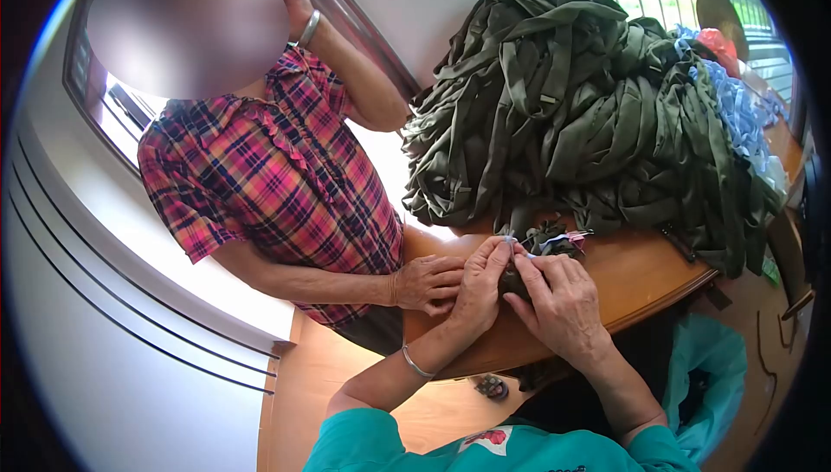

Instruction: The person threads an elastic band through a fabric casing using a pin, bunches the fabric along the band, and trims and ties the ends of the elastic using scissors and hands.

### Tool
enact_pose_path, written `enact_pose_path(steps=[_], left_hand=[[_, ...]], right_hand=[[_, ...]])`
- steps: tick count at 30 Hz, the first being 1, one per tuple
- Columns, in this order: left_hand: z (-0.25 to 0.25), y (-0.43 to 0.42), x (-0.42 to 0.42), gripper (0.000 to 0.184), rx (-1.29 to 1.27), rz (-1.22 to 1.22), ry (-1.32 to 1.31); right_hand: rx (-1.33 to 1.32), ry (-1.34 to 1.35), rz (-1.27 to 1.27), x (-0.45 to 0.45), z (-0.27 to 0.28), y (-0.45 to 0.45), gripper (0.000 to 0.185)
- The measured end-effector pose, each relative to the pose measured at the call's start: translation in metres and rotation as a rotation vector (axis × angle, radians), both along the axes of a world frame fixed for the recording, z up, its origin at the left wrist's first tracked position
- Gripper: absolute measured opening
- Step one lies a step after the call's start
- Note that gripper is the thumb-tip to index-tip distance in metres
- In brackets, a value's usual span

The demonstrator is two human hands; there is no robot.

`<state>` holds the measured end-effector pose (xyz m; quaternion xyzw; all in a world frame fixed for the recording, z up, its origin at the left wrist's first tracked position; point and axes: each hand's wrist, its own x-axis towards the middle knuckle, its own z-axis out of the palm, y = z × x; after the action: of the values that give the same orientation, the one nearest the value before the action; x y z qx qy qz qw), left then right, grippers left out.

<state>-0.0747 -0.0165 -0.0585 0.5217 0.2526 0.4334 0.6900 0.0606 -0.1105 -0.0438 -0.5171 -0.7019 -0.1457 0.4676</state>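
Observation:
Over the wooden table (640, 286), my left hand (481, 288) and my right hand (561, 299) meet with their fingertips pinched together. Between the fingertips is a small, pale thread-like piece, too small to name. A dark green bit of cloth (512, 279) shows between the two hands, partly hidden by my fingers. Just beyond my right hand lies a small dark bundle (545, 236) with white and pink bits on it. Behind the hands rises a big heap of dark green fabric straps (563, 117).
A person in a plaid shirt (286, 186) stands at the left, one hand (428, 284) resting on the table beside my left wrist. Light blue cloth (736, 108) and a red plastic bag (720, 48) lie at the far right. A teal bag (714, 359) hangs beside me.

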Motion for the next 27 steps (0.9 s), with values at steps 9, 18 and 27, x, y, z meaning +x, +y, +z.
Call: enact_pose_path(steps=[9, 18, 27], left_hand=[[0.009, 0.008, 0.000, 0.020, -0.064, -0.038, -0.107], [0.020, 0.003, 0.000, 0.018, -0.161, -0.114, -0.192], [0.027, 0.005, -0.001, 0.018, -0.029, -0.374, -0.275]], right_hand=[[-0.051, -0.016, 0.096, 0.004, 0.000, 0.001, 0.055], [-0.016, 0.019, 0.154, 0.006, -0.011, 0.000, 0.050], [0.094, 0.532, 0.231, 0.026, -0.009, -0.004, 0.022]])
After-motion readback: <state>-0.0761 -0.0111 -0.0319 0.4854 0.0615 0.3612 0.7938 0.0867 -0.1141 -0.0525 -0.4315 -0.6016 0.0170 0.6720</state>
